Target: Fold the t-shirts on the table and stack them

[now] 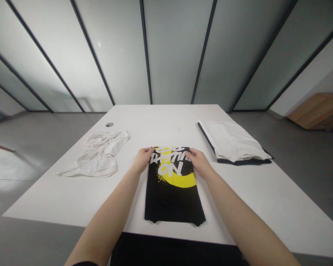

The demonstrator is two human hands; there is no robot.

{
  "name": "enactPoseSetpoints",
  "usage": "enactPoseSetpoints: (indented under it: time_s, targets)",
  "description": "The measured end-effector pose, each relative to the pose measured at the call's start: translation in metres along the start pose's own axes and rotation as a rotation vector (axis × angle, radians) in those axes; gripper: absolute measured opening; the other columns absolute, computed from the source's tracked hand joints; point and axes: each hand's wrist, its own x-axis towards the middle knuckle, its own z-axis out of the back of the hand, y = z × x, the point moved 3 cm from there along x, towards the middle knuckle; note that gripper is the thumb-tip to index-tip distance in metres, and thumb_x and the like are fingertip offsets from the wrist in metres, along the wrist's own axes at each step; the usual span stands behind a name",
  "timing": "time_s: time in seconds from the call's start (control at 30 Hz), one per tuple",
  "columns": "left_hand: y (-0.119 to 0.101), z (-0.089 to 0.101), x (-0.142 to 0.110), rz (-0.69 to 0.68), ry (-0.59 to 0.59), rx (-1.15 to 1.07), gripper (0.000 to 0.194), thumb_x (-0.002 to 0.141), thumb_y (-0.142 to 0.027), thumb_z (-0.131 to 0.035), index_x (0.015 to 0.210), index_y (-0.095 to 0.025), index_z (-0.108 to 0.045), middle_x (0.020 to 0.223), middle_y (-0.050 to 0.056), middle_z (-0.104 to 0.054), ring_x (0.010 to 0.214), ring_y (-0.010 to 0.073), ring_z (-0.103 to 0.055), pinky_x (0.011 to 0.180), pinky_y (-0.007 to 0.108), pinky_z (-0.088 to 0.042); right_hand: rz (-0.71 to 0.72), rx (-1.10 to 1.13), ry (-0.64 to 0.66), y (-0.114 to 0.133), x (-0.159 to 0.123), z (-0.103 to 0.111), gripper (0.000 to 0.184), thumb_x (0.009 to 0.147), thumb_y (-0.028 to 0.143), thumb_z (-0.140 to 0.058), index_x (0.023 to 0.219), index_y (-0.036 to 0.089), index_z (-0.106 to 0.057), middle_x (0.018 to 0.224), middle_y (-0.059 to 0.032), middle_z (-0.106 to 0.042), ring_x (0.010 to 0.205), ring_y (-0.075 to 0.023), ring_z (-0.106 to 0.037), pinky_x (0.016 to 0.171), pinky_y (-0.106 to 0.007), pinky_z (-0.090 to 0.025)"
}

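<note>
T-shirt [173, 201], far edge under left hand [143, 159], right hand [199, 163]

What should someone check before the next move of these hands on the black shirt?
Both hands in place: ok, the left hand and the right hand both rest on the far end of the black shirt.
Shirt lying flat on the table: ok.
Near edge of the shirt smooth: not ok, it looks slightly rumpled.
Fingers actually pinching the cloth: cannot tell.
Crumpled white cloth away from the shirt: ok, it lies apart on the left.
Folded white and black clothes away from the right hand: ok, they lie apart on the right.
</note>
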Motion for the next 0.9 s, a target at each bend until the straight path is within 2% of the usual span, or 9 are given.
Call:
enactPoseSetpoints:
  time_s: [0.1, 0.27, 0.4, 0.5, 0.57, 0.63, 0.77, 0.83, 0.9]
  targets:
    - [-0.001, -0.004, 0.000, -0.032, -0.034, -0.066, 0.049, 0.079, -0.063, -0.082, 0.087, -0.015, -0.077, 0.073, 0.003, -0.074, 0.064, 0.0163, -0.064, 0.059, 0.026, -0.046, 0.009, 0.072, -0.033, -0.002, 0.001, -0.001, 0.045, 0.074, 0.050, -0.089, 0.108, 0.022, -0.079, 0.102, -0.0056, -0.083, 0.093, -0.0247, -0.075, 0.089, -0.039, -0.060]
    - [-0.007, -0.014, -0.002, -0.075, 0.021, -0.242, 0.050, 0.077, -0.059, -0.087, 0.100, -0.016, -0.075, 0.092, 0.007, -0.079, 0.079, 0.0184, -0.073, 0.073, 0.029, -0.057, 0.017, 0.171, -0.063, 0.000, 0.002, -0.001, 0.050, 0.073, 0.051, -0.090, 0.113, 0.026, -0.074, 0.105, -0.0047, -0.082, 0.098, -0.0256, -0.076, 0.092, -0.041, -0.060]
    - [-0.015, -0.015, -0.011, -0.033, 0.149, -0.294, 0.060, 0.076, -0.047, -0.093, 0.124, -0.021, -0.067, 0.105, 0.008, -0.081, 0.089, 0.0208, -0.077, 0.084, 0.034, -0.061, -0.097, 0.194, -0.048, 0.002, -0.002, 0.004, 0.060, 0.075, 0.042, -0.090, 0.126, 0.032, -0.060, 0.103, -0.0014, -0.081, 0.095, -0.0250, -0.077, 0.082, -0.038, -0.063]
    - [-0.017, -0.013, -0.017, 0.033, 0.256, -0.254, 0.068, 0.076, -0.038, -0.093, 0.134, -0.024, -0.060, 0.101, 0.006, -0.080, 0.088, 0.0221, -0.078, 0.083, 0.035, -0.061, -0.190, 0.160, 0.012, 0.004, -0.005, 0.010, 0.068, 0.077, 0.035, -0.089, 0.134, 0.035, -0.051, 0.097, 0.0015, -0.080, 0.088, -0.0231, -0.077, 0.075, -0.035, -0.064]
    - [-0.017, -0.012, -0.017, 0.046, 0.273, -0.214, 0.067, 0.076, -0.033, -0.093, 0.133, -0.023, -0.059, 0.096, 0.005, -0.079, 0.087, 0.0216, -0.078, 0.081, 0.033, -0.061, -0.234, 0.132, 0.083, 0.004, -0.006, 0.010, 0.064, 0.077, 0.030, -0.087, 0.133, 0.033, -0.056, 0.095, 0.0006, -0.080, 0.085, -0.0226, -0.078, 0.074, -0.034, -0.064]
    - [-0.015, -0.012, -0.015, 0.047, 0.228, -0.186, 0.066, 0.078, -0.031, -0.090, 0.134, -0.022, -0.058, 0.093, 0.004, -0.078, 0.083, 0.0195, -0.076, 0.077, 0.030, -0.060, -0.244, 0.133, 0.095, 0.003, -0.004, 0.007, 0.050, 0.078, 0.026, -0.085, 0.123, 0.028, -0.066, 0.099, -0.0026, -0.081, 0.086, -0.0227, -0.079, 0.077, -0.035, -0.065]
    - [-0.016, -0.010, -0.015, 0.099, 0.057, -0.138, 0.075, 0.084, -0.032, -0.084, 0.148, -0.027, -0.044, 0.083, -0.003, -0.072, 0.066, 0.0115, -0.067, 0.066, 0.022, -0.052, -0.164, 0.210, -0.077, 0.005, 0.000, 0.003, 0.035, 0.083, 0.025, -0.081, 0.118, 0.026, -0.074, 0.106, -0.0040, -0.083, 0.095, -0.0225, -0.080, 0.093, -0.039, -0.064]
    - [-0.022, -0.009, -0.021, 0.139, 0.109, -0.115, 0.072, 0.085, -0.034, -0.084, 0.146, -0.029, -0.046, 0.079, -0.006, -0.068, 0.064, 0.0100, -0.064, 0.063, 0.018, -0.047, -0.181, 0.235, -0.050, 0.009, -0.004, 0.003, 0.035, 0.087, 0.029, -0.081, 0.121, 0.028, -0.074, 0.110, -0.0042, -0.084, 0.101, -0.0239, -0.080, 0.098, -0.041, -0.064]
    - [-0.029, -0.008, -0.029, 0.183, 0.266, -0.093, 0.058, 0.084, -0.038, -0.085, 0.134, -0.029, -0.057, 0.083, -0.004, -0.069, 0.069, 0.0110, -0.065, 0.060, 0.017, -0.045, -0.263, 0.225, 0.090, 0.014, -0.011, 0.006, 0.033, 0.088, 0.032, -0.082, 0.120, 0.028, -0.076, 0.115, -0.0063, -0.083, 0.105, -0.0257, -0.080, 0.098, -0.043, -0.064]
